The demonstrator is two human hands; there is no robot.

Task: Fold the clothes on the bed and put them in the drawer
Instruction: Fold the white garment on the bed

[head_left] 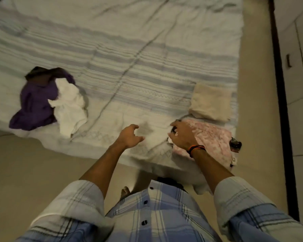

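The person stands at the near edge of the bed (129, 49), and the step in hand seems to be the folding of the pink garment (212, 138), which lies at the near right corner of the bed, with a dark printed piece showing at its right edge. The right hand (181, 135) rests on the left edge of this pink garment with the fingers curled down on the cloth, so it appears to pinch or hold that edge, though the picture is blurred and I cannot be fully sure of the grip. The left hand (130, 135) hovers over the bare sheet just left of it, fingers loosely spread and holding nothing. A beige folded cloth (211, 103) lies just behind the pink garment, so part of the folding looks done. Well apart, on the left of the bed, a purple garment (33, 103) and a white garment (69, 105) lie crumpled together and touching, with something dark behind them; these are not yet folded. I judge that the next move calls for finishing the pink garment. The drawers (294, 70) are on the right, across a strip of floor, and all look closed, so one must be opened before anything goes in.
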